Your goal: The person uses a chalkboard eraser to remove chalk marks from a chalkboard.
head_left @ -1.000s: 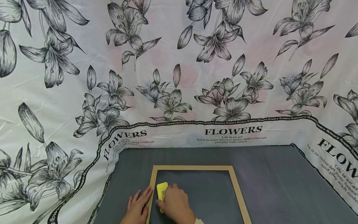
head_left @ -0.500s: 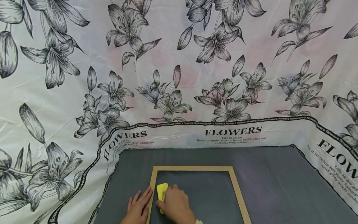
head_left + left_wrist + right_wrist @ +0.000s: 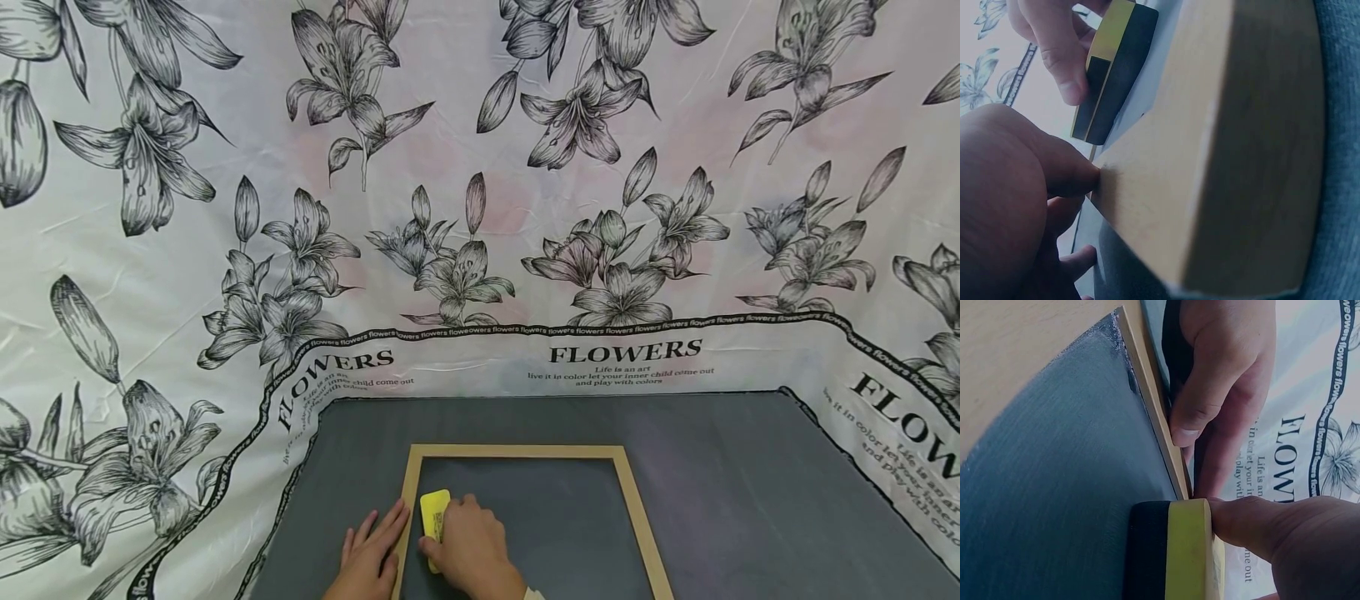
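Observation:
A wood-framed blackboard (image 3: 555, 510) lies on the dark grey tabletop. My right hand (image 3: 476, 546) grips a yellow blackboard eraser (image 3: 433, 508) over the board's left part, thumb on its near side. In the right wrist view the eraser's black felt (image 3: 1147, 544) is down at the board, close beside the frame strip. My left hand (image 3: 365, 557) rests along the left side of the wooden frame (image 3: 517, 451), fingers fairly straight and fingertips at its edge. The left wrist view has its thumb (image 3: 1075, 169) against the frame's corner. Faint pale marks show near the board's corner.
Dark grey tabletop (image 3: 750, 500) extends to the right of the board. A white sheet with black lily prints (image 3: 450, 358) hangs behind and at both sides, meeting the table's edge. The near end of the board falls outside the head view.

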Available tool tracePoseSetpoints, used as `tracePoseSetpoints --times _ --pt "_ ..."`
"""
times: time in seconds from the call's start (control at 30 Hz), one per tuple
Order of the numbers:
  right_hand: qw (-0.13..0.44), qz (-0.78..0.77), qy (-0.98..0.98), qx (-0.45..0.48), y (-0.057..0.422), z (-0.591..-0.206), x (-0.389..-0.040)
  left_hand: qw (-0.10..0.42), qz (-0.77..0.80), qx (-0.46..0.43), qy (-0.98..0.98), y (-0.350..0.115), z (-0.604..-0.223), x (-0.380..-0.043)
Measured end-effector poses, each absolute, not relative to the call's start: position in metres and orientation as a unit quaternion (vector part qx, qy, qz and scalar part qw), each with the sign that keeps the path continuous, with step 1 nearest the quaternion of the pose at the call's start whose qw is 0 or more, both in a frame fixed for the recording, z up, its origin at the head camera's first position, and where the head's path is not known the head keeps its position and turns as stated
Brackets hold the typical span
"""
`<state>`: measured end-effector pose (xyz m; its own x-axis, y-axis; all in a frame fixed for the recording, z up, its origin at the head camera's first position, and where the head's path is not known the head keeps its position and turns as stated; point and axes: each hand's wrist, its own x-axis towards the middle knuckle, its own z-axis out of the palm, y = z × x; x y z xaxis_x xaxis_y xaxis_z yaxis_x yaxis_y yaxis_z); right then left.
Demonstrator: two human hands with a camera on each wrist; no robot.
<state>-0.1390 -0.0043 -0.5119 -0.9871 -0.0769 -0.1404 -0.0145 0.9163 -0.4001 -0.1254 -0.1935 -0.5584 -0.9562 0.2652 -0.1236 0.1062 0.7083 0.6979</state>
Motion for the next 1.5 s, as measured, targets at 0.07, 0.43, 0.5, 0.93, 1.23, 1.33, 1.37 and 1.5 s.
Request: tracePoseSetpoints --times 0.07,0.43,0.5,0.93,1.23,1.33,1.37,1.5 --pt "0.076 -0.203 0.976 -0.024 -0.004 -0.511 -0.139 0.109 0.368 0.1 0.918 -0.194 -0.558 -0.125" --pt "0.081 -0.196 0.977 -0.021 -0.002 -0.509 -0.14 0.098 0.364 0.111 0.92 -0.195 -0.559 -0.125" --pt "0.079 -0.192 0.978 -0.021 -0.001 -0.509 -0.139 0.098 0.362 0.111 0.92 -0.195 -0.559 -0.124" --pt "0.088 -0.198 0.976 0.003 0.009 -0.506 -0.139 0.115 0.381 0.101 0.912 -0.195 -0.559 -0.124" --pt "0.06 -0.188 0.98 -0.011 0.004 -0.511 -0.137 0.068 0.342 0.129 0.928 -0.2 -0.559 -0.12" --pt "0.032 -0.177 0.984 -0.005 0.004 -0.508 -0.141 0.035 0.331 0.154 0.93 -0.197 -0.555 -0.128" --pt "0.025 -0.174 0.984 -0.007 0.004 -0.508 -0.141 0.031 0.329 0.158 0.93 -0.197 -0.555 -0.129" --pt "0.015 -0.161 0.986 -0.04 0.002 -0.511 -0.14 0.025 0.328 0.152 0.932 -0.198 -0.558 -0.124"
